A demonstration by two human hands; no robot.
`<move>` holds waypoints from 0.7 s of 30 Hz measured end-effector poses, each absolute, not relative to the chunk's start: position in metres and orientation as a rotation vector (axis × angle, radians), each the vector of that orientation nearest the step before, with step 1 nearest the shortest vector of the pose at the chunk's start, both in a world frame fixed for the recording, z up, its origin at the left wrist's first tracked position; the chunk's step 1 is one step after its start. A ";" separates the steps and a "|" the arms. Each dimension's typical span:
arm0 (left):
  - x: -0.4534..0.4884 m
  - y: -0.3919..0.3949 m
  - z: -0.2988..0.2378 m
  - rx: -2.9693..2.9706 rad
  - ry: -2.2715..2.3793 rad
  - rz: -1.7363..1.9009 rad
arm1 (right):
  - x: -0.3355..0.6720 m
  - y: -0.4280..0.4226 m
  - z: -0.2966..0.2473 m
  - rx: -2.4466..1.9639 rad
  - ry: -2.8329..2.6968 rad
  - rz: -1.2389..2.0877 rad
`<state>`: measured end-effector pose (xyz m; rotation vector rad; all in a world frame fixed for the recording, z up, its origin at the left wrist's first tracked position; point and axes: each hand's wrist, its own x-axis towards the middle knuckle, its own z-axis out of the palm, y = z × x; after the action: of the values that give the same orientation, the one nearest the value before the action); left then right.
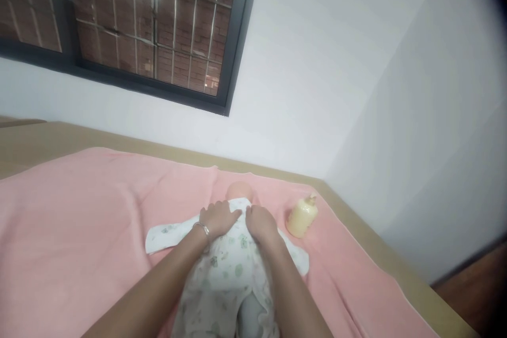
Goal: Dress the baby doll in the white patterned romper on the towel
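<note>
A baby doll point(239, 190) lies on a pink towel point(79, 222), dressed in a white garment point(225, 269) printed with green shapes. Only the top of its head shows beyond my hands. My left hand point(218, 217) rests flat on the doll's chest with the fingers stretched out; a silver bracelet circles that wrist. My right hand point(260, 223) sits beside it on the garment, its fingers curled down into the cloth near the collar. What those fingers hold is hidden.
A pale yellow pump bottle point(302, 215) lies tilted on the towel just right of the doll. The towel covers a beige surface point(396, 259) set into a white wall corner. A dark-framed window point(158, 37) is above left.
</note>
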<state>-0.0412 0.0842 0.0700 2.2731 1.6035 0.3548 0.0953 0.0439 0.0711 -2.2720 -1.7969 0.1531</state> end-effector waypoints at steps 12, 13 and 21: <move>-0.038 0.097 0.049 2.214 1.717 0.535 | 0.089 0.049 0.065 -2.310 -1.660 0.196; -0.038 0.097 0.049 2.218 1.719 0.542 | 0.091 0.050 0.063 -2.302 -1.654 0.209; -0.037 0.099 0.045 2.221 1.725 0.574 | 0.097 0.054 0.051 -2.254 -1.605 0.174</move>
<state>-0.0372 0.0985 0.0449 2.2209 1.7255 0.5745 0.0968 0.0545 0.0515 -2.2544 -1.6053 0.1744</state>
